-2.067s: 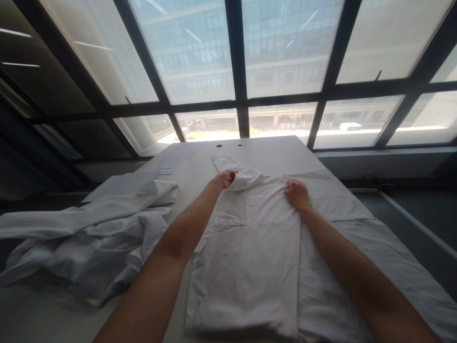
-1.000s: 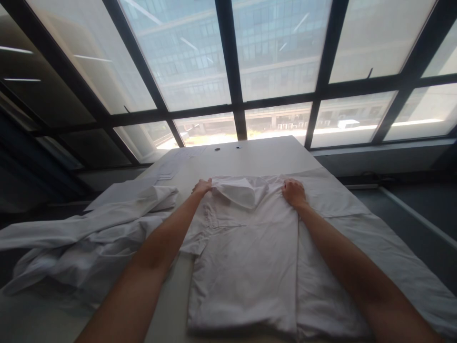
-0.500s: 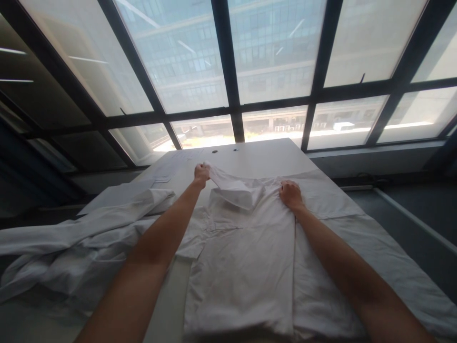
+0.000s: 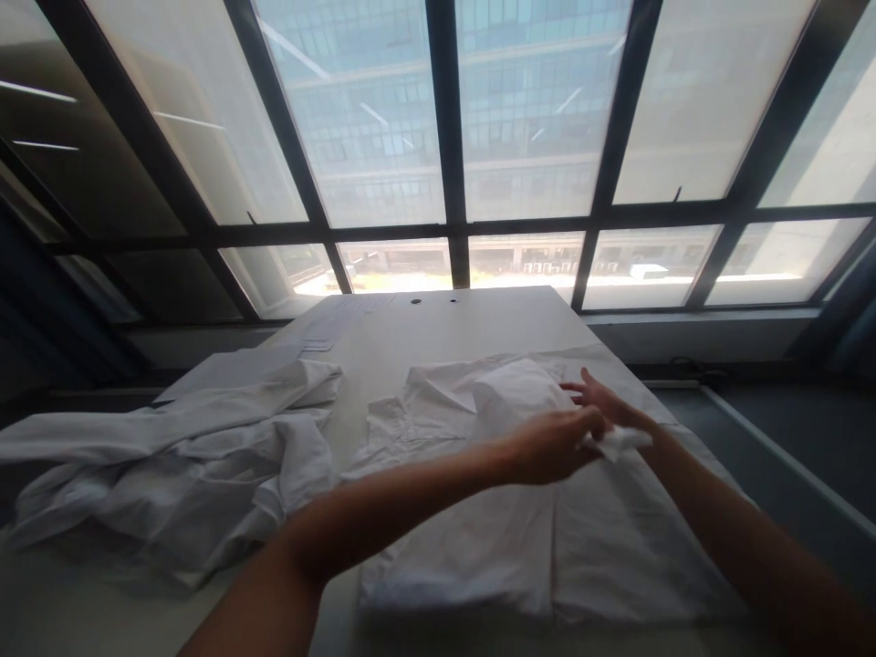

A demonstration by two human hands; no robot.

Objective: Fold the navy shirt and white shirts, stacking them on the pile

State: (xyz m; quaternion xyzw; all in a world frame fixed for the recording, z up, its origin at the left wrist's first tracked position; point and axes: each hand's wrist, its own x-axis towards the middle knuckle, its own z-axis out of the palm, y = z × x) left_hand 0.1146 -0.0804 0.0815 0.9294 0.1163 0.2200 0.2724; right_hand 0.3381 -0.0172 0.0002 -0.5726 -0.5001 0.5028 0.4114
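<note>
Both hands are over the right part of the white shirt (image 4: 472,511) that lies flat on the table (image 4: 479,319). From my view, the left hand (image 4: 554,444) reaches across the body to the right side, and its fingers are closed on a piece of white cloth, the sleeve end (image 4: 620,442) of the shirt, which sticks out past the knuckles. My right hand (image 4: 602,401) is just behind it, fingers spread and relaxed, holding nothing that I can see; it seems to touch the sleeve end, but I cannot tell this for sure because the left hand covers the contact.

The shirt is in front of me, near the front edge of the table, with its collar (image 4: 444,383) pointing away toward the windows (image 4: 438,137). A fold of the fabric is raised up near the collar, under the hands. The lower part of the shirt lies smooth, with a straight fold line down the middle.

To the left of the shirt, close to it, a crumpled heap of white garments (image 4: 178,465) covers the left side of the table. Further back I see some flat sheets of paper (image 4: 328,330) and two small dark holes (image 4: 416,300) in the tabletop.
</note>
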